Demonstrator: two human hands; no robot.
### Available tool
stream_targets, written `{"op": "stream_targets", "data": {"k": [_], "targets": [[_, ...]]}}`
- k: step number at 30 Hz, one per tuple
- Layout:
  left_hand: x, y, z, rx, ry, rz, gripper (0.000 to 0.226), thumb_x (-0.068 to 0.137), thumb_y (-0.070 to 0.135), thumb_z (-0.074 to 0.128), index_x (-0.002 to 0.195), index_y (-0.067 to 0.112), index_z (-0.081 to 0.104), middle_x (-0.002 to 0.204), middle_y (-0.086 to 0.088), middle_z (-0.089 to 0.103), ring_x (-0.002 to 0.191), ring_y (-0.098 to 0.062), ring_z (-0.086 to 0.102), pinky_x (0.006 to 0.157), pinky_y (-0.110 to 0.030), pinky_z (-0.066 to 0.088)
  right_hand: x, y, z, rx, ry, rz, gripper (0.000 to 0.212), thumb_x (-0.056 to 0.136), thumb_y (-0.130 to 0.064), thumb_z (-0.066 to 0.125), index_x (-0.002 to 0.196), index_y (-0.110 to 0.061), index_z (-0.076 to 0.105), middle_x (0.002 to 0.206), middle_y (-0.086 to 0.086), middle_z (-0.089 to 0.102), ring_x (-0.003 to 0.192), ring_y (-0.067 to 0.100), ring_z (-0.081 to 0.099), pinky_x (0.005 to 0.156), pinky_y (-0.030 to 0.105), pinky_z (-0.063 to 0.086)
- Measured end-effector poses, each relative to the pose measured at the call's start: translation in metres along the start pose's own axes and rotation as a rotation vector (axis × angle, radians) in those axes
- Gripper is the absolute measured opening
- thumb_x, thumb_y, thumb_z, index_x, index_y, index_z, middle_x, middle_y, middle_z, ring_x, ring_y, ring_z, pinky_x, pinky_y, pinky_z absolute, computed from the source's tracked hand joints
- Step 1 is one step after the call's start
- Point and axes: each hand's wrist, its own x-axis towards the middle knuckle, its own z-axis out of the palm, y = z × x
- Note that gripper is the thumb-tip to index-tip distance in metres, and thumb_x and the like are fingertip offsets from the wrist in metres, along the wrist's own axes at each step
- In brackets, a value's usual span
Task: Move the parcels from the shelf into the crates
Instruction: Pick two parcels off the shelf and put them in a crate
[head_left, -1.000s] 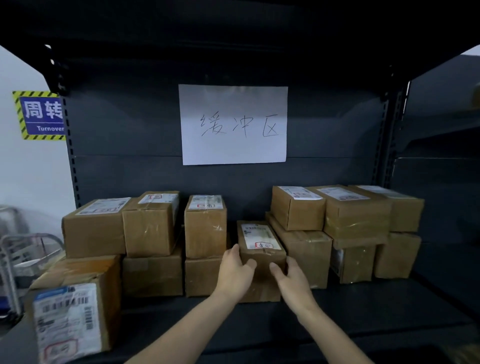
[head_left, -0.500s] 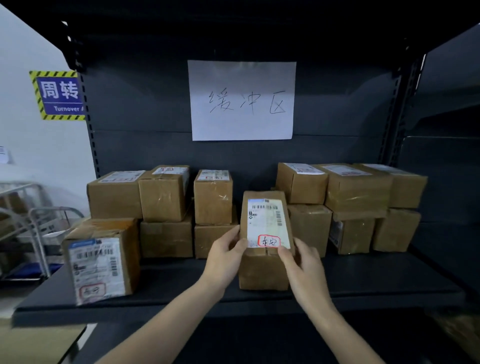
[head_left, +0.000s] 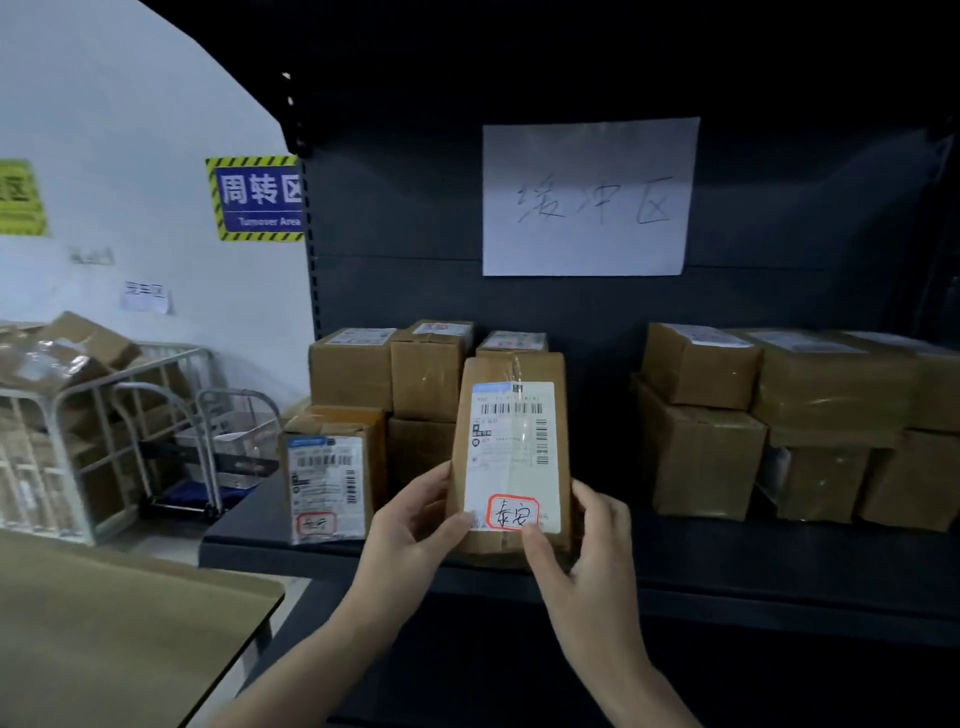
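a: where is the held parcel (head_left: 511, 370), and what is the state of each grip?

b: it stands upright at the near edge of the shelf (head_left: 727, 569), label (head_left: 511, 452) facing the camera. the left hand (head_left: 410, 530) curls round its lower left edge. the right hand (head_left: 587, 540) curls round its lower right edge, thumb on the label. both grips are closed on the parcel.

a: handling properties?

b: by judgement, it is a small taped cardboard box, stiff and probably light. the tape film looks glossy and may be slippery. take hold across the two long side faces, or support it under the base.

a: what cannot be confirmed?

b: the crates are not in view. the hands cover the parcel's base, so it cannot be told whether it rests on the shelf or is lifted clear. the stacked parcels (head_left: 698, 457) at far right are cut off by the frame edge. the printed label text is too small to read, and the writing on the paper sheet (head_left: 589, 197) is blurred.
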Motion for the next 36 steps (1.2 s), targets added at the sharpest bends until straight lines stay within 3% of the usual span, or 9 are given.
{"op": "stream_targets", "data": {"k": [3,7,10,15,20,24,26,28,36], "targets": [[0.002,-0.005,-0.020,0.034,0.074,0.025,0.049,0.083,0.003,0.063,0.113,0.041,0.051,0.114,0.011,0.065,0.110,-0.006,0.061,0.089,-0.026,0.053,0.011,-0.004,0.022,0.062,-0.059,-0.030,0.055,0.085,-0.029,0.063,0.134,-0.021,0.039,0.120,-0.014,0.034,0.115,0.002,0.043,0.078,0.007,0.042],[0.006,-0.017,-0.033,0.129,0.196,0.053,0.052,0.081,0.000,0.066,0.103,0.043,0.047,0.107,0.021,0.058,0.104,0.001,0.057,0.085,-0.013,0.050,0.021,-0.001,0.052,0.100,-0.126,-0.036,0.056,0.085,-0.023,0.064,0.135,-0.015,0.040,0.121,-0.011,0.036,0.115,0.002,0.040,0.094,0.018,0.043],[0.008,-0.033,-0.038,0.199,0.229,0.038,0.053,0.079,-0.001,0.068,0.100,0.042,0.045,0.108,0.021,0.054,0.110,-0.004,0.054,0.095,-0.024,0.048,0.021,0.006,0.067,0.096,-0.157,-0.037,0.055,0.085,-0.018,0.066,0.134,-0.011,0.040,0.122,-0.006,0.040,0.112,0.003,0.040,0.095,0.017,0.038],[0.014,-0.050,-0.035,0.394,0.218,0.072,0.045,0.080,0.001,0.067,0.105,0.029,0.044,0.100,0.025,0.049,0.097,0.006,0.051,0.075,-0.005,0.047,0.020,0.021,0.080,0.090,-0.171,0.011,0.055,0.083,-0.016,0.068,0.131,-0.012,0.042,0.116,-0.009,0.042,0.108,-0.001,0.041,0.096,0.020,0.041],[0.019,-0.067,-0.034,0.623,0.162,-0.007,0.053,0.085,0.013,0.062,0.132,0.018,0.037,0.127,0.004,0.052,0.120,-0.013,0.051,0.098,-0.032,0.048,0.018,0.038,0.083,-0.016,-0.243,0.060,0.062,0.085,-0.020,0.066,0.138,-0.012,0.034,0.134,0.000,0.042,0.122,0.008,0.041,0.098,0.016,0.033],[0.013,-0.071,-0.044,0.956,0.085,0.055,0.059,0.089,0.028,0.058,0.140,0.018,0.031,0.137,0.004,0.045,0.125,-0.015,0.046,0.100,-0.029,0.041,0.020,0.052,0.077,-0.067,-0.286,0.041,0.064,0.083,-0.022,0.067,0.138,-0.015,0.034,0.136,0.000,0.041,0.123,0.010,0.043,0.101,0.021,0.037],[0.007,-0.072,-0.054,1.189,0.085,0.148,0.061,0.078,0.039,0.068,0.131,0.018,0.047,0.125,0.006,0.055,0.117,-0.016,0.054,0.098,-0.030,0.043,0.023,0.057,0.073,-0.097,-0.296,0.018,0.063,0.083,-0.024,0.067,0.138,-0.018,0.035,0.136,-0.001,0.042,0.124,0.009,0.043,0.102,0.024,0.038],[0.003,-0.079,-0.066,1.369,0.092,0.219,0.060,0.054,0.051,0.082,0.103,0.021,0.065,0.096,0.008,0.066,0.090,-0.013,0.066,0.077,-0.028,0.053,0.026,0.060,0.071,-0.154,-0.324,-0.015,0.064,0.085,-0.028,0.065,0.139,-0.020,0.034,0.137,-0.003,0.041,0.125,0.010,0.042,0.102,0.026,0.039],[0.003,-0.086,-0.117,1.575,0.238,0.155,0.057,0.042,0.062,0.081,0.077,0.019,0.066,0.071,0.004,0.059,0.065,-0.017,0.061,0.059,-0.030,0.052,0.040,0.054,0.079,-0.176,-0.408,-0.068,0.057,0.086,-0.039,0.061,0.136,-0.023,0.039,0.134,-0.003,0.045,0.122,0.011,0.044,0.098,0.026,0.041]]}}
